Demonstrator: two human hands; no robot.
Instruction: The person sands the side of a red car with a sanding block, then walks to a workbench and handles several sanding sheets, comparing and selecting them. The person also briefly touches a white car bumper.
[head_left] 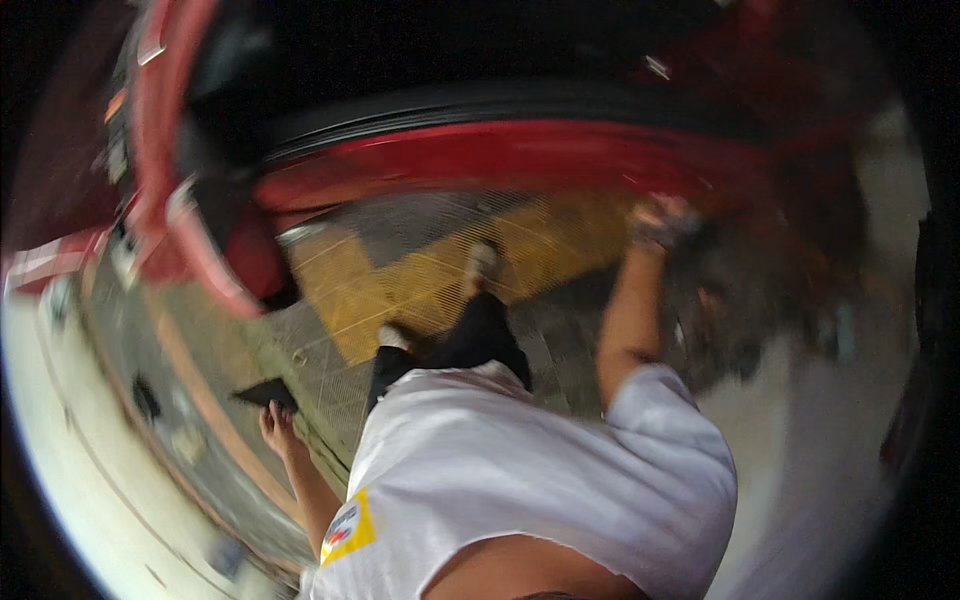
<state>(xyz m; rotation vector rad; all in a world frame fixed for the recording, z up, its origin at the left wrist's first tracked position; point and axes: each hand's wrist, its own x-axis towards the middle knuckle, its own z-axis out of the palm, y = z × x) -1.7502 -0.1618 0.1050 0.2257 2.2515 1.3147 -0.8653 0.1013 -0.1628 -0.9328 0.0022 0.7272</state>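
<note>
My left hand (pixel 278 428) is low at my left side, its fingers closed on a flat, dark, angular piece (pixel 266 394); whether it is cloth or something stiffer does not show. My right arm reaches forward to a red car (pixel 480 150). At its end my right hand (pixel 658 218) is right by the lower edge of the red body panel, smeared by motion. Something greyish shows about that hand, too blurred to name. Whether the hand touches the panel I cannot tell.
A car door (pixel 235 240) stands open ahead on the left. Yellow and dark grey floor grating (pixel 400 270) lies under my feet. An orange-brown strip (pixel 215 395) runs along the floor at left, with a small dark object (pixel 146 397) beyond it. Blurred clutter lies at right.
</note>
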